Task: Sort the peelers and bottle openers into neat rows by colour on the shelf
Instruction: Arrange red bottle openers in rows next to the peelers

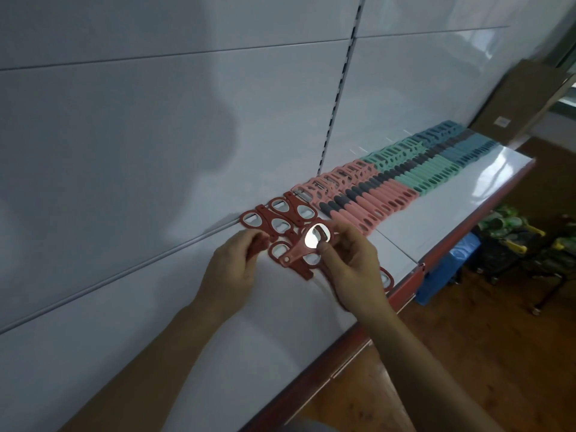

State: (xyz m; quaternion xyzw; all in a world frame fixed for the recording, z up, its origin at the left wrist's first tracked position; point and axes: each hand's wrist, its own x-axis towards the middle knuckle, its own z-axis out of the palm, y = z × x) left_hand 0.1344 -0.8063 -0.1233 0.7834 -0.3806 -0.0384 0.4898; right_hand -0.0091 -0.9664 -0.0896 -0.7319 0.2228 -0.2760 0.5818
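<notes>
Fingers of the left hand (pixel 232 263) are curling round what seems a red opener handle (pixel 257 246). The right hand (pixel 355 266) is pinching a red bottle opener (pixel 311 242) over the shelf (pixel 436 219), where more red openers (pixel 280 218) are lying beside pink peelers (pixel 371 201), mint peelers (pixel 427 174) and blue peelers (pixel 464 145).

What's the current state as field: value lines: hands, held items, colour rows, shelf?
left hand: grips a red piece, likely an opener, low over the shelf
right hand: pinches a red bottle opener, metal head facing up
laid red openers: loose cluster by the back panel, not yet a neat row
pink peelers: row right of the reds
green peelers: next row along
blue peelers: far end
shelf: white, red front edge
</notes>
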